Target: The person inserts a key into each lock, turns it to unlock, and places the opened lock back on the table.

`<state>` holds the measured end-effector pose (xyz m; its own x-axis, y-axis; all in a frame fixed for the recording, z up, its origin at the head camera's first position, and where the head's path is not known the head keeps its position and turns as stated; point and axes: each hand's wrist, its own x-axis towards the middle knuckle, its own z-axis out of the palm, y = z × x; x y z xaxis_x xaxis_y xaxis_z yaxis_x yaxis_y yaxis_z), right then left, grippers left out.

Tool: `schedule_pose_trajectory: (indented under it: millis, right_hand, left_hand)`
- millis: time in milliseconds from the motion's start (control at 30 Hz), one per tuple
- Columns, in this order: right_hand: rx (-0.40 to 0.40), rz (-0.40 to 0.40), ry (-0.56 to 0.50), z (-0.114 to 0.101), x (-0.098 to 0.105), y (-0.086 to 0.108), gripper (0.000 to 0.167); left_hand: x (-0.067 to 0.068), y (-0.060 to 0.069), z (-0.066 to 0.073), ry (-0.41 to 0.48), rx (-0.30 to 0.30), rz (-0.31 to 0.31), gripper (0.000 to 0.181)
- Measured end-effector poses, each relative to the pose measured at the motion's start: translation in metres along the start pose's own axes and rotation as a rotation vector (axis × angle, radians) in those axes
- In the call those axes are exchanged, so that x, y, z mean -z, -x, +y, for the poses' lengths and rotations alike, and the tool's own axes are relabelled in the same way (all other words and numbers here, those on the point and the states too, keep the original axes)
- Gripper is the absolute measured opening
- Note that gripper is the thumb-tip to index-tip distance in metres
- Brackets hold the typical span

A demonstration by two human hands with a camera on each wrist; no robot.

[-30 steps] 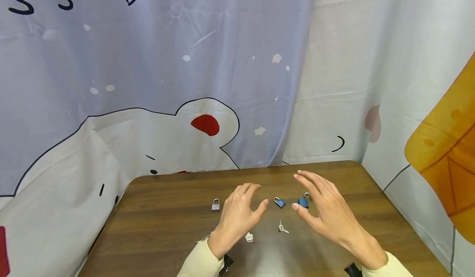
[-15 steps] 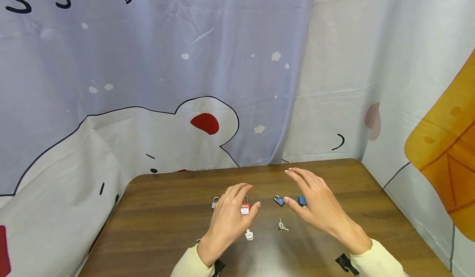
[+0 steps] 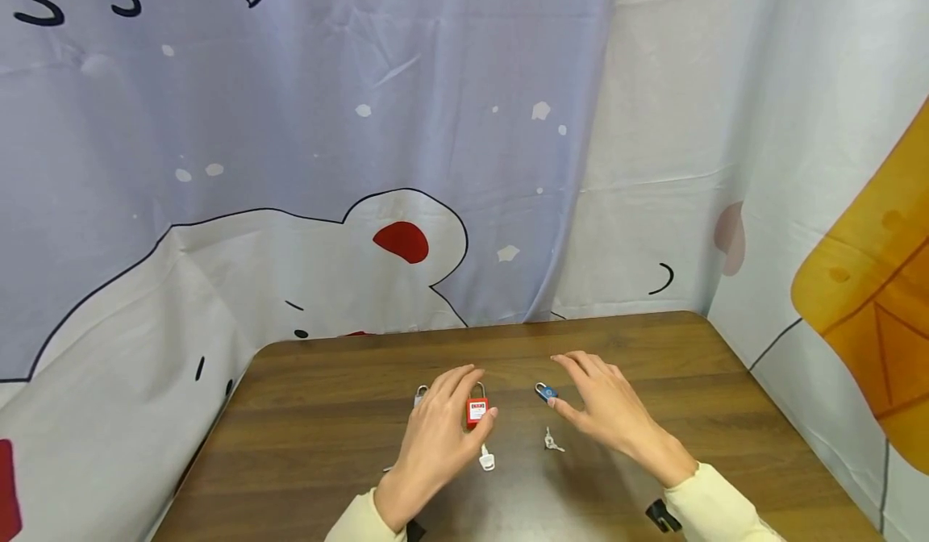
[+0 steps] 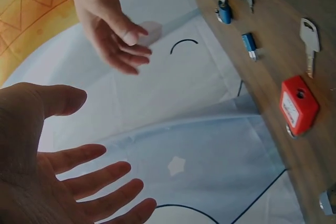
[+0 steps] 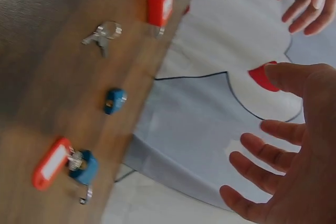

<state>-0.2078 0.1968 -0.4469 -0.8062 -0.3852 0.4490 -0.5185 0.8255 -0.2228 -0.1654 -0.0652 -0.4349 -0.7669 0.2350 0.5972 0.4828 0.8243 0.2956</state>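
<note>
My left hand (image 3: 439,437) hovers over the table with relaxed, spread fingers and holds nothing. A red padlock (image 3: 476,414) with a white label stands just past its thumb. Behind its fingers a silver padlock (image 3: 418,397) is partly hidden. My right hand (image 3: 617,413), also holding nothing, hangs in the air with fingers apart. Near its thumb lies a small blue padlock (image 3: 545,392). A second blue padlock (image 5: 84,167), with a red key tag (image 5: 51,163) beside it, shows in the right wrist view; the right hand hides it in the head view.
A single key (image 3: 487,459) lies in front of the red padlock. Small keys on a ring (image 3: 553,440) lie on the wooden table (image 3: 319,413) between the hands. A printed curtain (image 3: 290,122) hangs behind the table's far edge.
Both hands have drifted left and toward the person. The red padlock has come into view beside the left hand, while the second blue padlock is now covered by the right hand.
</note>
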Motion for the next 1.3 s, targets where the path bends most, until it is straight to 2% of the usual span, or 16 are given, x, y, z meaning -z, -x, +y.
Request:
schedule_pose_trajectory:
  millis: [233, 500, 733, 867, 1300]
  right_hand:
    - [-0.089, -0.133, 0.033, 0.006, -0.025, 0.003, 0.056]
    - [-0.199, -0.258, -0.03, 0.01, -0.05, 0.008, 0.038]
    - [-0.253, -0.343, -0.031, 0.008, -0.062, 0.013, 0.029]
    - [-0.279, -0.368, -0.043, 0.006, -0.064, 0.016, 0.032]
    - [-0.285, -0.344, -0.033, 0.0, -0.077, 0.021, 0.043]
  left_hand:
    - [-0.004, 0.007, -0.006, -0.018, -0.012, 0.008, 0.053]
    - [-0.007, 0.013, -0.01, -0.029, -0.015, -0.002, 0.058]
    - [-0.013, 0.02, -0.013, -0.025, -0.005, -0.04, 0.061]
    - [-0.017, 0.024, -0.014, -0.034, -0.003, -0.068, 0.063]
    - [-0.023, 0.035, -0.014, -0.065, -0.002, -0.123, 0.061]
